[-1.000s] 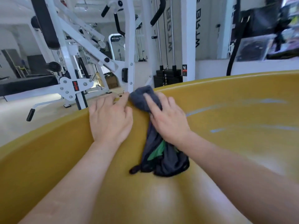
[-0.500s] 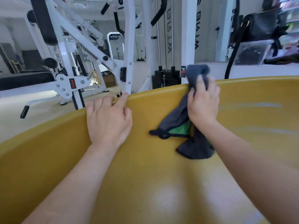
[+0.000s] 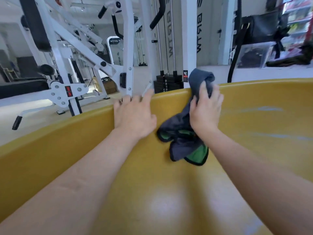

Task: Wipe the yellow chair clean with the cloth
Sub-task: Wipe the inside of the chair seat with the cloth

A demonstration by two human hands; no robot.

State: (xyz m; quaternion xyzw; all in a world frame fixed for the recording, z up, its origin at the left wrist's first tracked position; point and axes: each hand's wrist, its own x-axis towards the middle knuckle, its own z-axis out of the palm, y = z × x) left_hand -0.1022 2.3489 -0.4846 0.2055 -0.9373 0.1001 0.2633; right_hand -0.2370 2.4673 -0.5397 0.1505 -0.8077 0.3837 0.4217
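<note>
Head view: the yellow chair (image 3: 254, 150) fills the lower part of the picture. It is seen from inside its glossy shell, and its rim sweeps in a long curve from the low left edge up to the right.

The left grip (image 3: 134, 114), a bare hand, lies flat on the inner wall just below the rim. Its fingers are straight and point up and away from the person, the tips reaching over the rim, and it holds nothing.

Just to its right, apart from it, the right grip (image 3: 205, 109) is clamped on the cloth (image 3: 183, 146). Its bent fingers pin the cloth against the rim, and the fabric bunches around the fingertips.

The cloth is dark grey-blue with a green face and black edging. Its long axis runs from the rim down the chair's inner wall, leaning slightly left towards the person. The upper end stands bunched above the rim. The lower end spreads loose on the yellow surface below the wrist, with green showing at the bottom fold.

Pale streaks (image 3: 264, 109) mark the chair's wall to the right of the right grip.

Beyond the rim stands a white gym machine (image 3: 67, 68) with black pads and handles. A black weight stack (image 3: 167, 83) stands between the two hands' line of sight, just behind the rim. At the far right, shelves are blurred.
</note>
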